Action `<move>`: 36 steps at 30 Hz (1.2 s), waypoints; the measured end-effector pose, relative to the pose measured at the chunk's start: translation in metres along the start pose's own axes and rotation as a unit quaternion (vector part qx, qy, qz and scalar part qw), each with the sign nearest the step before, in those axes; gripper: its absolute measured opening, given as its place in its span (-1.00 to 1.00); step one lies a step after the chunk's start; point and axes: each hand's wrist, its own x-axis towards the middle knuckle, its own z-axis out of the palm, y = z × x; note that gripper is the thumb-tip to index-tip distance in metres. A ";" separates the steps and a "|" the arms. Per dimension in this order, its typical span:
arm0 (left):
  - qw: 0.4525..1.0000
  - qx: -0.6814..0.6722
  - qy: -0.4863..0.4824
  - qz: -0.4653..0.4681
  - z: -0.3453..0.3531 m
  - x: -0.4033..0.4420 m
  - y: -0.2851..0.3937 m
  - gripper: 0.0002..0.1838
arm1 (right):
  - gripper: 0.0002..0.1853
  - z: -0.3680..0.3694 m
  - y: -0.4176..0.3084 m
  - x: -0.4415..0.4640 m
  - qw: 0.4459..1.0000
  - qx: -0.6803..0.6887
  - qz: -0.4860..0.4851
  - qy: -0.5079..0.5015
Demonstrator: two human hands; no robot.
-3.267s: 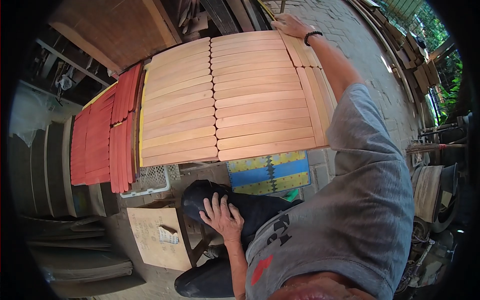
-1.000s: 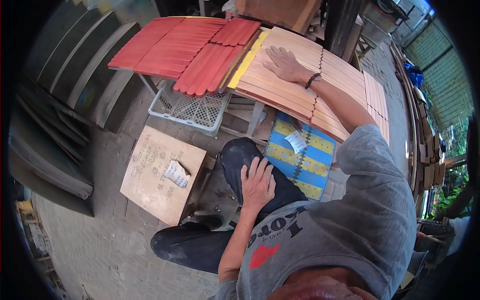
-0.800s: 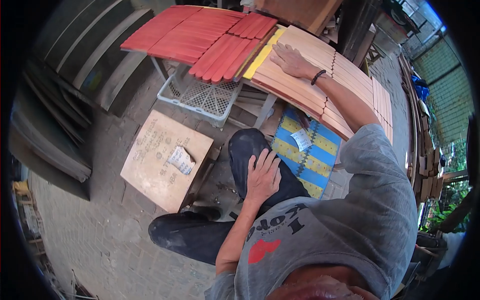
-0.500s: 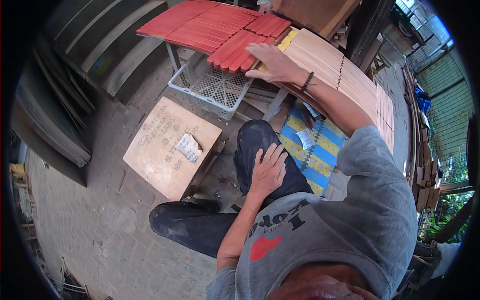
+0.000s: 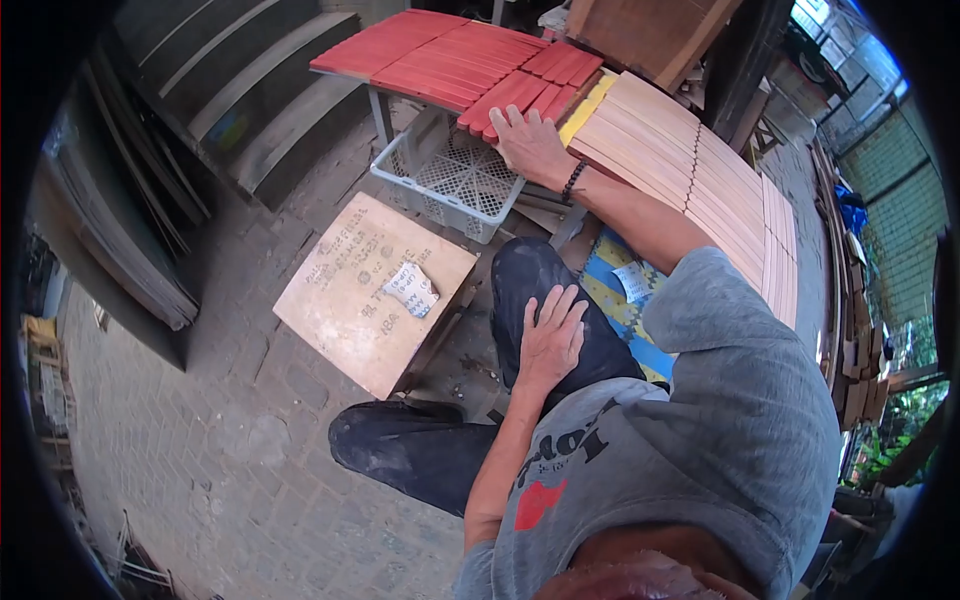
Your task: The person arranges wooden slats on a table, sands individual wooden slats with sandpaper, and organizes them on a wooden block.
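My right hand [image 5: 535,150], with a dark beaded bracelet [image 5: 575,180] on its wrist, is stretched over the near ends of the red-painted wooden slats [image 5: 430,60]. Its fingers are spread, the tips appearing to rest on the slats. Beside it run a yellow strip [image 5: 587,108] and a long row of bare wooden slats [image 5: 660,140]. My left hand [image 5: 552,340] lies flat on my thigh, in dark trousers [image 5: 520,270], fingers apart. Neither hand grips anything visible. What lies under my right palm is hidden.
Below the red slats sits a grey plastic crate [image 5: 440,205]. A low wooden box-like stand [image 5: 340,290] with handwriting holds a crumpled paper packet [image 5: 411,291]. A blue and yellow foam mat [image 5: 610,270] is beside my leg. Large curved panels [image 5: 120,270] lean at left.
The view has shifted, moving the scene rightward. My right hand has drawn in toward the slats' near ends, showing more of the yellow strip. My left hand stays on my thigh.
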 end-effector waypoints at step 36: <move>0.761 -0.573 0.174 -0.250 -0.118 0.018 -0.018 -0.20 | -0.52 -0.196 -0.084 -0.163 0.788 0.595 0.039 0.153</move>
